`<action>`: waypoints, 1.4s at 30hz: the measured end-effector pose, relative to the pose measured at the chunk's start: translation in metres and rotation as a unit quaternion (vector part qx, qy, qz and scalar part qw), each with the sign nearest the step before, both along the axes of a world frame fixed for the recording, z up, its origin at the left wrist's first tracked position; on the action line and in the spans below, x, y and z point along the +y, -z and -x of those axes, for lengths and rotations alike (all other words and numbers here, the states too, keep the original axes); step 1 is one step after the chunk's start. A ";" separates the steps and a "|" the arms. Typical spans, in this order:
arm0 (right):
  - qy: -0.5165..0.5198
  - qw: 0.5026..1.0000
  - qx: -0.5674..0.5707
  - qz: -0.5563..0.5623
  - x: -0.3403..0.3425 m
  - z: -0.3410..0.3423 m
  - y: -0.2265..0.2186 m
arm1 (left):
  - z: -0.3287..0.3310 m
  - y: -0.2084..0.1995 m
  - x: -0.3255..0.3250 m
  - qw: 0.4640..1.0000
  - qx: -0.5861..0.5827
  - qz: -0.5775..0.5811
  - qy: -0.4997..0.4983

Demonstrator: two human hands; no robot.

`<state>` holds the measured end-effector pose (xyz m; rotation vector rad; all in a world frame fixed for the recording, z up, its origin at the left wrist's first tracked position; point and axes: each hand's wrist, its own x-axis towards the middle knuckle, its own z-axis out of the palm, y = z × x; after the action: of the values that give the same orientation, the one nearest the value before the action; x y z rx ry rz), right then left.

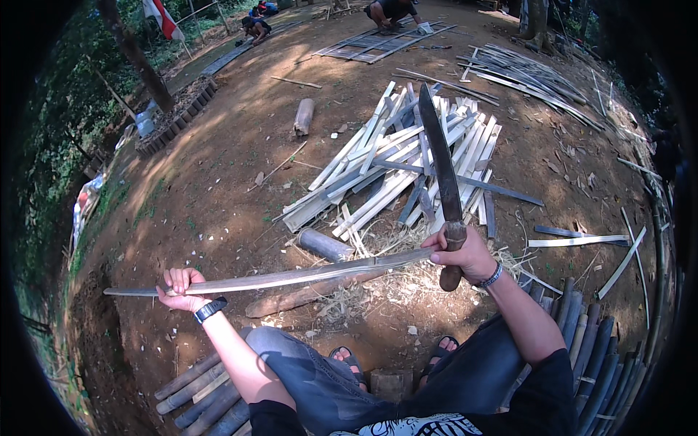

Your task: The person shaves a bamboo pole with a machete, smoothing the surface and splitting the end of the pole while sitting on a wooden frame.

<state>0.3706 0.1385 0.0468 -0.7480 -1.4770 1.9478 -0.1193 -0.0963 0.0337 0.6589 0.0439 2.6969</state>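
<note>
Left hand [183, 299]: at the left of the frame, its fingers are bent around the strip, near the strip's left end.
Bamboo strip [291, 278]: it is long and thin, and stretches above the ground from left of the frame to the middle, between both hands.
Step in hand: I judge it is a handling or checking of the strip between cuts, because no blade touches it.
Machete [440, 156]: its dark blade points to the top of the frame, apart from the strip.
Right hand [474, 256]: it is wrapped firmly around the machete handle. The strip's right end meets its thumb; I cannot tell if it is pinched there.
Next move: a further cut would call for a steady strip and for fingers away from the edge.
Lower left: dark bamboo poles [193, 400] lie beside the left knee [280, 349].
Centre: a brown log [313, 294] and a short bamboo piece [325, 245] lie near the strip, with pale shavings [349, 305] around. These, and the knee, could disturb a low swing.
Upper centre: a big pile of split strips [414, 160] lies beyond the hands; farther, a person [392, 11] bends over a lattice panel [385, 41].
Lower right: more poles [596, 349] may limit the right elbow.
</note>
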 end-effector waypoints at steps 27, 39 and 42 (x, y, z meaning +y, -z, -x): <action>-0.017 0.996 -0.019 -0.083 -0.016 0.003 -0.008 | 0.007 0.009 0.000 0.982 -0.090 0.115 -0.119; 0.019 0.999 -0.022 -0.043 -0.011 0.002 0.003 | 0.004 0.009 0.004 0.954 -0.112 0.227 -0.162; 0.015 1.000 -0.011 -0.001 -0.009 0.002 0.005 | 0.000 0.005 0.006 0.931 -0.166 0.265 -0.191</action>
<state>0.3685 0.1290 0.0419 -0.7891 -1.4716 1.9221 -0.1193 -0.0901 0.0282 0.0230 0.8571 2.9164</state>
